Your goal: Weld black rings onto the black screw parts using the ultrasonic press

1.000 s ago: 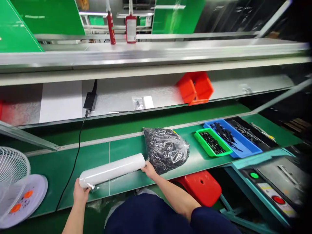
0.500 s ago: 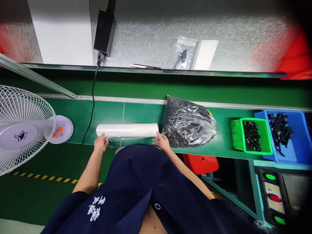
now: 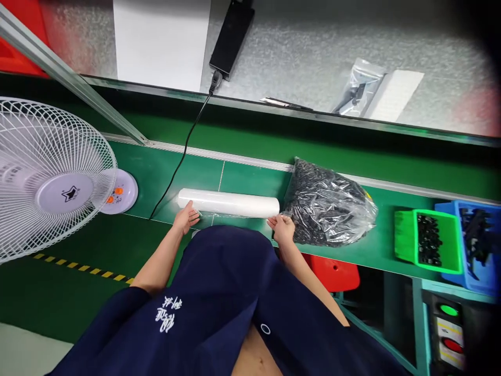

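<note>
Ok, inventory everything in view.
workbench: one, green, centre
shelf: one, grey, top
film roll: one, white, centre
parts bag: one, clear, beside roll
parts bin: one, green, right
parts tray: one, blue, far right
fan: one, white, left
power adapter: one, black, shelf
paper sheet: one, white, shelf
zip bag: one, clear, shelf
flat block: one, white, shelf
slim tool: one, dark, shelf
container: one, red, upper left
stool: one, red, under workbench
control panel: one, black, right
floor tape: one, yellow-black, left
shirt: one, navy, bottom
left grip: one, bare, roll's left
right grip: one, bare, roll's right
</note>
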`<action>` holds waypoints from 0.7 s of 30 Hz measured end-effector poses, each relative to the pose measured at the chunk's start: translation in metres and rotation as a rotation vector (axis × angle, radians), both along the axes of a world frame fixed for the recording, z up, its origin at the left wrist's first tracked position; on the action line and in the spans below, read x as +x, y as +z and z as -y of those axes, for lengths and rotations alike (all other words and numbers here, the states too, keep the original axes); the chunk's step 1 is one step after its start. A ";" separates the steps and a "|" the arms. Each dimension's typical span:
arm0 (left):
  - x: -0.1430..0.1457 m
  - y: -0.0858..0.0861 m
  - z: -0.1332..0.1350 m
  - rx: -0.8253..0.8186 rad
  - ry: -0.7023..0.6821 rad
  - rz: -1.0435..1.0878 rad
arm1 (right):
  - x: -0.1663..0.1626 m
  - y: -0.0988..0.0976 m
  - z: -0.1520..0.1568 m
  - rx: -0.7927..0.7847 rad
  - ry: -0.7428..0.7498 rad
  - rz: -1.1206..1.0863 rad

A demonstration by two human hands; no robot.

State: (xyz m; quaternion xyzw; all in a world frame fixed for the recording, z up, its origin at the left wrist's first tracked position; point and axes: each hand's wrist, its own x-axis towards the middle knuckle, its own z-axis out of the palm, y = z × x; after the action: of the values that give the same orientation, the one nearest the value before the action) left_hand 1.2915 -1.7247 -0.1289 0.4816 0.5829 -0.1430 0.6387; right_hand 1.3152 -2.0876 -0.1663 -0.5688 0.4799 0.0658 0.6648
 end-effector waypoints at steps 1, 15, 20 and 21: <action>0.002 0.000 0.002 0.000 -0.011 -0.002 | -0.001 0.001 -0.003 -0.003 -0.007 -0.001; -0.013 0.060 0.006 0.023 0.067 0.256 | -0.010 0.052 -0.019 0.212 -0.223 0.208; -0.006 0.077 0.004 -0.086 0.257 0.335 | -0.009 0.067 -0.008 0.244 -0.333 0.294; -0.005 0.081 0.003 -0.093 0.275 0.337 | -0.007 0.070 -0.005 0.246 -0.331 0.309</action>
State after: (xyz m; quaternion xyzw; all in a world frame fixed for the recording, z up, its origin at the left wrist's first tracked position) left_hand 1.2864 -1.7280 -0.0478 0.3846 0.5207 0.0011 0.7622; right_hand 1.3080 -2.0822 -0.0964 -0.4005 0.4473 -0.0738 0.7963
